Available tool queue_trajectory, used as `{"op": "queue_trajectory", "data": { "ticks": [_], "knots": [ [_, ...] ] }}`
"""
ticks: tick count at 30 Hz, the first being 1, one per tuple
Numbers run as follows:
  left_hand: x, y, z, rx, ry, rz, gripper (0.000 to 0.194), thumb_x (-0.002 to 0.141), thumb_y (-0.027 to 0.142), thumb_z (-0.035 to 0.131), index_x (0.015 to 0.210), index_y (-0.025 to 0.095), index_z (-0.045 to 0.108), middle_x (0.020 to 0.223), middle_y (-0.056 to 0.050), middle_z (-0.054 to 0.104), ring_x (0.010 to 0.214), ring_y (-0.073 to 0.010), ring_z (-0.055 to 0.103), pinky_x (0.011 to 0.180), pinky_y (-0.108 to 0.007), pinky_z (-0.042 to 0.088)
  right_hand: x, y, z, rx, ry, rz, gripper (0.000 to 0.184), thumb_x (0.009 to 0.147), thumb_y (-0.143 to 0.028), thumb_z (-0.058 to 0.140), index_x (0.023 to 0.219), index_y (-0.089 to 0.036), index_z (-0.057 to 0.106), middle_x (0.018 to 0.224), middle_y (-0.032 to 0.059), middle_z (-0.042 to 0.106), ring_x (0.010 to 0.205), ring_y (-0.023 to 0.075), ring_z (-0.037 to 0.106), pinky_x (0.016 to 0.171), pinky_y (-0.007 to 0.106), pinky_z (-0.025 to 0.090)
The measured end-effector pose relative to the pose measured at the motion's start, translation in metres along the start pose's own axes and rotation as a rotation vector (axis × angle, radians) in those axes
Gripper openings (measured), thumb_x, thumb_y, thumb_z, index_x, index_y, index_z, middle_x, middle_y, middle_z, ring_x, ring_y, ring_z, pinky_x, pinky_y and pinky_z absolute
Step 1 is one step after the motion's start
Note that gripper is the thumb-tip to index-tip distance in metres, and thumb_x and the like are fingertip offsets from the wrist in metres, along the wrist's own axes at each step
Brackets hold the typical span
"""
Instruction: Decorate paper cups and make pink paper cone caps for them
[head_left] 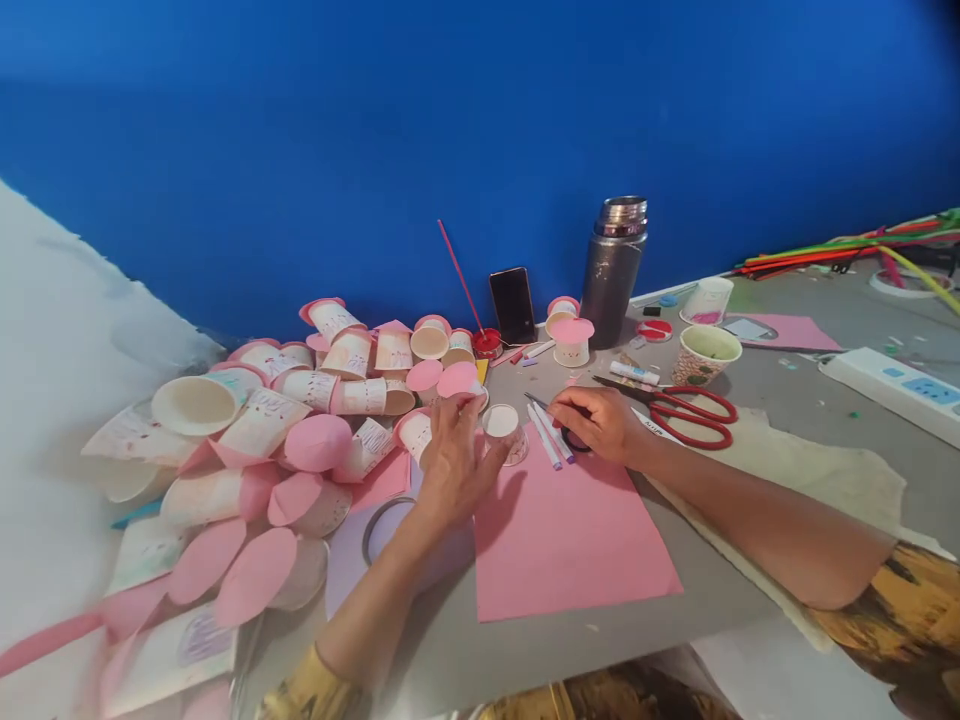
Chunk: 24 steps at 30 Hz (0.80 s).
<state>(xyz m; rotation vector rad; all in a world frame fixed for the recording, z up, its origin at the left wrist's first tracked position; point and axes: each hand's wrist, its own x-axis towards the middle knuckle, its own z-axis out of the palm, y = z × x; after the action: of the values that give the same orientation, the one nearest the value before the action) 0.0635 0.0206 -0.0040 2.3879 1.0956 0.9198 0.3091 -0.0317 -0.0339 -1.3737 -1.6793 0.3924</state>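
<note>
My left hand (452,462) reaches forward over the table, its fingers curled about a small paper cup (501,427) that lies at the top edge of a pink paper sheet (562,530). My right hand (598,420) rests on the table just right of that cup. Its fingers are bent down onto some pens (547,432) and a dark object beneath the hand. Red scissors (694,415) lie immediately to the right of this hand.
A heap of paper cups with pink paper discs (300,440) fills the left side. Behind stand a steel flask (613,268), a phone (513,303), a pink-topped cup (572,342), a patterned cup (703,355) and a glue stick (634,374). A power strip (896,385) and coloured sticks (847,250) lie right.
</note>
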Motion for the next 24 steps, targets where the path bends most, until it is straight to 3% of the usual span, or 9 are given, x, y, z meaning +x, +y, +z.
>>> {"op": "queue_trajectory", "data": {
  "ticks": [5, 9, 13, 15, 17, 24],
  "knots": [
    [0.0, -0.002, 0.013, -0.111, -0.008, -0.009, 0.034, 0.087, 0.034, 0.073, 0.12, 0.026, 0.069, 0.13, -0.015, 0.059, 0.127, -0.0385, 0.051, 0.113, -0.058, 0.038, 0.004, -0.001, -0.003, 0.036, -0.036, 0.051, 0.029, 0.099, -0.038, 0.056, 0.08, -0.023, 0.071, 0.073, 0.0009, 0.076, 0.064, 0.0163, 0.066, 0.067, 0.028, 0.047],
    [-0.001, 0.005, 0.009, -0.322, 0.081, -0.201, 0.037, 0.069, 0.026, 0.089, 0.104, 0.027, 0.076, 0.125, -0.011, 0.063, 0.124, -0.0354, 0.055, 0.106, -0.048, 0.044, 0.005, 0.0, -0.004, 0.048, -0.028, 0.067, 0.029, 0.098, -0.038, 0.058, 0.078, -0.022, 0.07, 0.07, 0.0001, 0.075, 0.062, 0.0158, 0.066, 0.066, 0.027, 0.047],
    [-0.004, 0.011, -0.01, -0.897, 0.072, -0.403, 0.044, 0.062, 0.029, 0.095, 0.102, 0.024, 0.077, 0.115, -0.006, 0.07, 0.105, -0.0259, 0.065, 0.087, -0.034, 0.05, 0.005, 0.0, -0.006, 0.016, 0.012, 0.035, 0.03, 0.099, -0.039, 0.058, 0.077, -0.023, 0.071, 0.072, 0.0006, 0.077, 0.065, 0.0165, 0.067, 0.068, 0.027, 0.047],
    [-0.008, 0.011, -0.018, -1.188, 0.031, -0.448, 0.044, 0.065, 0.033, 0.095, 0.103, 0.022, 0.077, 0.107, -0.005, 0.075, 0.099, -0.0226, 0.068, 0.085, -0.031, 0.052, 0.006, 0.0, -0.006, -0.005, 0.022, 0.023, 0.03, 0.099, -0.038, 0.057, 0.077, -0.023, 0.071, 0.073, 0.001, 0.077, 0.064, 0.0164, 0.067, 0.066, 0.027, 0.046],
    [-0.011, 0.009, -0.021, -1.344, -0.007, -0.498, 0.039, 0.067, 0.035, 0.094, 0.1, 0.02, 0.078, 0.101, -0.004, 0.078, 0.096, -0.0203, 0.07, 0.085, -0.029, 0.053, 0.005, 0.0, -0.006, -0.021, 0.029, 0.007, 0.029, 0.099, -0.036, 0.056, 0.078, -0.023, 0.071, 0.073, 0.0016, 0.077, 0.063, 0.0168, 0.065, 0.065, 0.028, 0.045],
    [-0.015, 0.01, -0.012, -1.465, -0.066, -0.585, 0.026, 0.073, 0.034, 0.091, 0.091, 0.02, 0.08, 0.094, -0.003, 0.08, 0.088, -0.0214, 0.072, 0.081, -0.031, 0.055, -0.004, -0.013, 0.0, -0.154, 0.022, -0.26, 0.027, 0.103, -0.039, 0.057, 0.092, -0.024, 0.077, 0.078, 0.0068, 0.078, 0.072, 0.022, 0.068, 0.07, 0.034, 0.049]
  ]
}}
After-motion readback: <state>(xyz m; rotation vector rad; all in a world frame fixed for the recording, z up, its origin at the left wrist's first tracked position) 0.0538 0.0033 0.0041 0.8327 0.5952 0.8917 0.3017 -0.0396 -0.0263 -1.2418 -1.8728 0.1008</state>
